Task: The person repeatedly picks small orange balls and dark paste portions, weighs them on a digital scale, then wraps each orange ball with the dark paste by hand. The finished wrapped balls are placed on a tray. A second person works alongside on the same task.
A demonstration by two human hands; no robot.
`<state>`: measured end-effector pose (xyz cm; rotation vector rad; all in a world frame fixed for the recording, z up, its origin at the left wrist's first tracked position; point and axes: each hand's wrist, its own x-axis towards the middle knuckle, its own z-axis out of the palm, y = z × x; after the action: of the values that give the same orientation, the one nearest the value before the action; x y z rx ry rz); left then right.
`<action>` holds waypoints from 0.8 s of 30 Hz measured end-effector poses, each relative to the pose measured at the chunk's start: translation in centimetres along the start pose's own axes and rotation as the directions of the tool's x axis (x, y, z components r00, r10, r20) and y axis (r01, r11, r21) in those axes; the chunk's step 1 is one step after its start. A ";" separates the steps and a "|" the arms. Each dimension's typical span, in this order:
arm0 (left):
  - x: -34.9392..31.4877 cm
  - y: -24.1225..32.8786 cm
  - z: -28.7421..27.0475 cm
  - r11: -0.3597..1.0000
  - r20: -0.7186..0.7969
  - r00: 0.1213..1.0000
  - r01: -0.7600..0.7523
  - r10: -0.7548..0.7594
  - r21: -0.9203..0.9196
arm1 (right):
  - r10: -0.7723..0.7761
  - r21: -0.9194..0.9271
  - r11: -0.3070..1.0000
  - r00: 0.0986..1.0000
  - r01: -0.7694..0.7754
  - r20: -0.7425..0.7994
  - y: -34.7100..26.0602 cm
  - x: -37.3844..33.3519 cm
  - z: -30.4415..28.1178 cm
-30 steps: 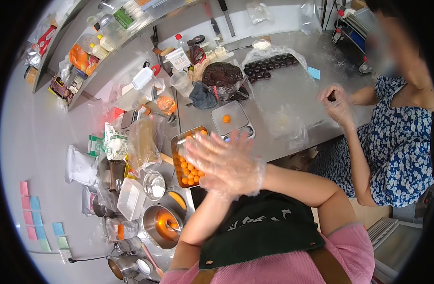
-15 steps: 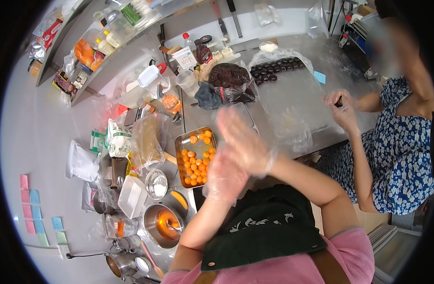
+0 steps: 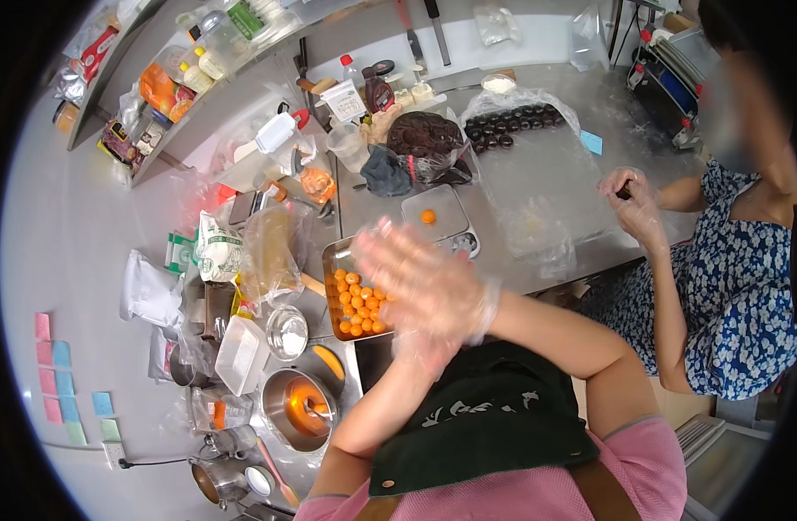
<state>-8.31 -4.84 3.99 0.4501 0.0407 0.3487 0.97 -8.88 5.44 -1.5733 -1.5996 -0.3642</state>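
My right hand (image 3: 429, 282), in a clear plastic glove, lies across my left hand (image 3: 426, 346) with its fingers stretched out and smeared by motion. The two palms are pressed together. Most of my left hand is hidden underneath, and whatever may be between the palms cannot be seen. Just beneath and left of my hands is a metal tray (image 3: 327, 300) holding several orange balls (image 3: 356, 302). A single orange ball (image 3: 428, 216) sits on a clear flat lid or tray (image 3: 450, 206) atop what looks like a small scale (image 3: 468, 244).
To the right, a co-worker's gloved hands (image 3: 633, 204) hold a dark ball. A plastic-covered tray (image 3: 537, 191) bears rows of dark balls (image 3: 511, 123). A bowl with orange liquid (image 3: 304, 410), a white tub (image 3: 242, 359) and bags crowd the left. Dark paste (image 3: 423, 137) lies at the back.
My right hand has slid left and toward me over my left hand, now covering part of the metal tray. The scale with the single orange ball has come into sight.
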 end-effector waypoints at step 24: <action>1.1 1.0 -0.8 0.973 0.388 0.892 -0.208 0.231 -0.099 | -0.167 0.090 0.983 0.984 0.160 0.067 -3.7 1.2 -0.6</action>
<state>-7.67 -3.25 3.73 0.4649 -0.4202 0.4744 -2.02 -9.14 7.91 -1.4105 -1.7847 -0.3247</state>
